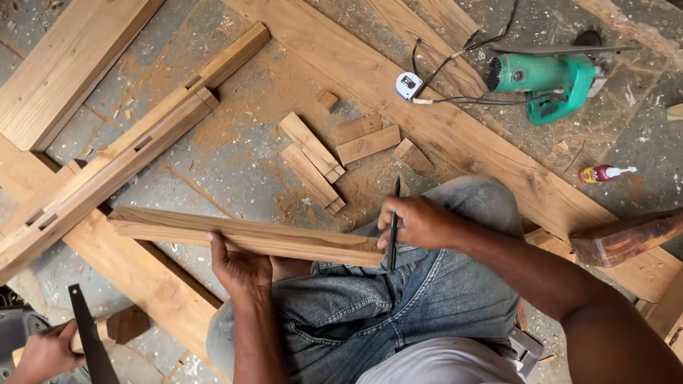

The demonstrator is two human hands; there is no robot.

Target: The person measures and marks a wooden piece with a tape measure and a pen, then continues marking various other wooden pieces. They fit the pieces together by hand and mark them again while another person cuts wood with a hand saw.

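A long wooden bar (213, 231) lies across my lap, over my blue jeans. My left hand (240, 264) grips it from below near its middle, thumb on the top edge. My right hand (420, 222) rests at the bar's right end and holds a dark pencil (393, 224) upright, tip down against that end.
Several short wood offcuts (316, 153) lie in the sawdust ahead. A green power tool (548, 82) with a cable sits at the upper right, with a small red bottle (601, 173) nearby. Long planks (107, 167) cross the left. Another person's hand (46, 348) holds a handsaw (89, 338) at the lower left.
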